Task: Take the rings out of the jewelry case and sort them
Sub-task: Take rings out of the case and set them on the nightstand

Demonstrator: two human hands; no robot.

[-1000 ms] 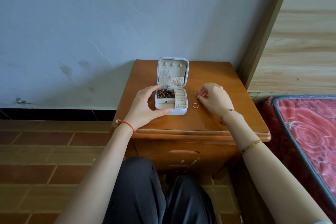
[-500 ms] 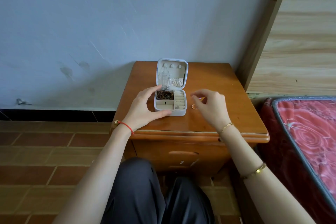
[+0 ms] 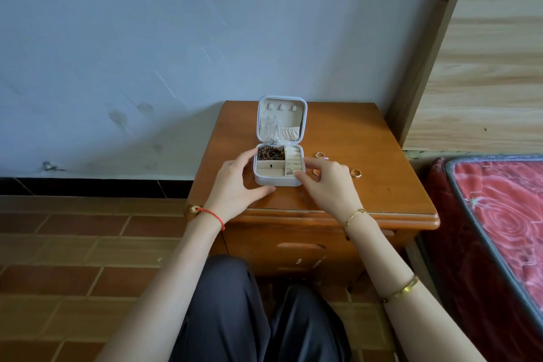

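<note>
Wooden counter [image 3: 382, 191] carries the open case [image 3: 279, 167]; left hand [image 3: 235, 185] grips its side, right hand [image 3: 326, 182] reaches open-fingered toward the ring slots; pinch one ring gently, lifting straight up

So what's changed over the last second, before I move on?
The right hand left the rings on the nightstand and came back left to the jewelry case, fingertips now at its ring rolls. Three rings lie out to the right, including a gold band and a thin ring. The left hand still steadies the open case.
</note>
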